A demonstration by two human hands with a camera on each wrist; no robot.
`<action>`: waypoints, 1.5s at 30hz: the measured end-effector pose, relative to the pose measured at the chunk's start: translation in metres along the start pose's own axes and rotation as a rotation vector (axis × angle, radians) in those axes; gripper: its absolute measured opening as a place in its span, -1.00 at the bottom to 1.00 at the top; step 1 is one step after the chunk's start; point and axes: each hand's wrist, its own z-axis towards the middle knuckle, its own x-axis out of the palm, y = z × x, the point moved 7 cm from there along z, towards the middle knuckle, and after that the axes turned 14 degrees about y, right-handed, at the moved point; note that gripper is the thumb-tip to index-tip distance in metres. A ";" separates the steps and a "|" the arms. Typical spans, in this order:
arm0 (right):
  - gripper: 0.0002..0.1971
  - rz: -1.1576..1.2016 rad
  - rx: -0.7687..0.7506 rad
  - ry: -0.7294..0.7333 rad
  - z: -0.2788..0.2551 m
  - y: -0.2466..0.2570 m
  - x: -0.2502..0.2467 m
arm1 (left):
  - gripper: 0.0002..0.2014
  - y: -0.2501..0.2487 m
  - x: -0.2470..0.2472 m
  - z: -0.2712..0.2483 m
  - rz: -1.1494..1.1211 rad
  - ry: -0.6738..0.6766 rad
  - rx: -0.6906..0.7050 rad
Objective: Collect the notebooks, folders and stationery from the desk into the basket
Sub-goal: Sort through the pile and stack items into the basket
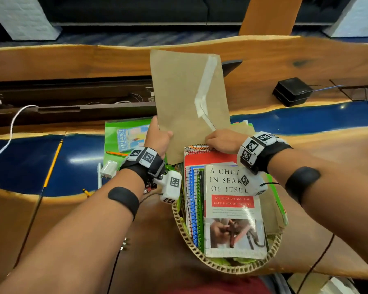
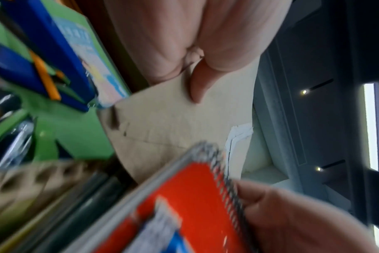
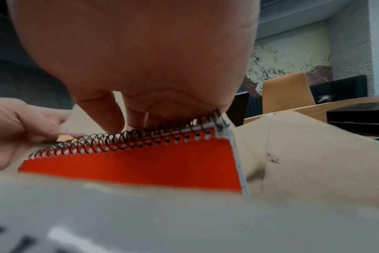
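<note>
A large brown folder [image 1: 189, 98] with a white tape strip stands almost upright over the far end of the woven basket [image 1: 180, 225]. My left hand [image 1: 157, 136] pinches its lower left edge, the thumb [image 2: 198, 83] lying on the folder's face [image 2: 173, 123]. My right hand [image 1: 221, 140] curls its fingers over the spiral top of a red notebook [image 1: 208, 157] in the basket; the right wrist view shows the fingers [image 3: 110, 116] on the wire binding of this notebook [image 3: 151, 164]. Several spiral notebooks stand on edge in the basket, and a grey paperback book [image 1: 232, 209] lies on top.
On the desk left of the basket lie a green folder [image 1: 113, 134] with a pale blue booklet [image 1: 132, 137], an orange pencil [image 1: 116, 153], a white charger [image 1: 108, 168] and a yellow pencil [image 1: 53, 162]. A black box [image 1: 292, 91] sits far right; a white cable [image 1: 11, 128] runs far left.
</note>
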 end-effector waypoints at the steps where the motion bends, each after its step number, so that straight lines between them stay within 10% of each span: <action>1: -0.66 -0.001 0.001 0.009 0.000 0.000 0.001 | -0.56 0.002 0.009 -0.003 -0.006 0.021 -0.023; 15: -0.72 -0.019 -0.060 0.006 -0.007 0.008 -0.004 | -0.62 0.042 0.043 -0.036 0.300 0.413 -0.178; 19: -0.72 -0.017 -0.058 -0.004 -0.007 0.006 -0.003 | -0.62 0.042 0.023 -0.040 0.237 0.328 -0.334; 31: -0.67 0.019 -0.048 -0.023 -0.006 0.005 -0.005 | -0.70 0.037 0.053 -0.050 0.607 0.434 -0.197; 45: -0.65 -0.002 -0.037 -0.025 -0.010 0.009 -0.006 | -0.65 0.055 0.043 -0.062 0.287 0.529 -0.473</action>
